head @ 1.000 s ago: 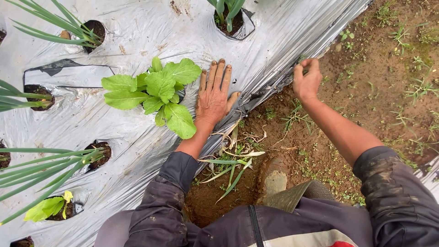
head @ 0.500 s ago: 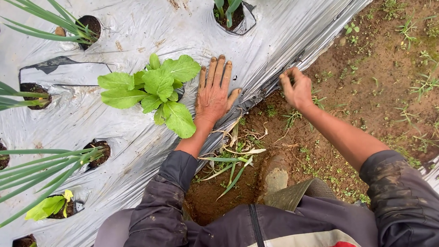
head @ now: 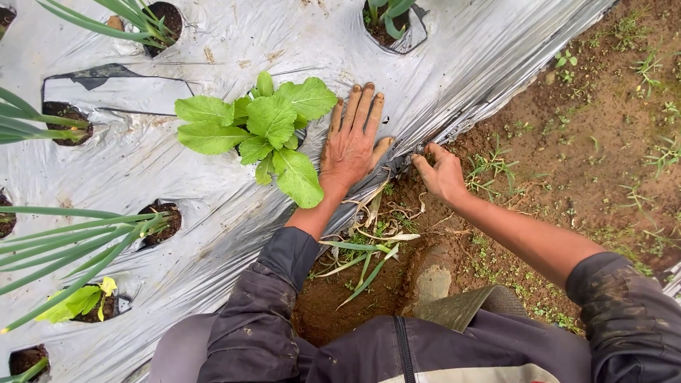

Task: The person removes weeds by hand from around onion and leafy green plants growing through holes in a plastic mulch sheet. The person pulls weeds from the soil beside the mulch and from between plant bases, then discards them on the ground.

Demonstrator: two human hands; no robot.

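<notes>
Mulch (head: 213, 213), a silver plastic sheet with round planting holes, covers the bed on the left; bare soil (head: 582, 142) with small weeds lies on the right. The left hand (head: 351, 145) rests flat on the sheet, fingers (head: 362, 110) straight and close together, just right of a leafy seedling (head: 259, 128) growing from a hole. The right hand (head: 441, 174) sits at the sheet's edge (head: 408, 163), fingers curled and pinched there; whether on plastic or a weed, I cannot tell. Pulled grass (head: 369, 241) lies near, below the hands. Onion leaves (head: 78, 237) stretch at the left
</notes>
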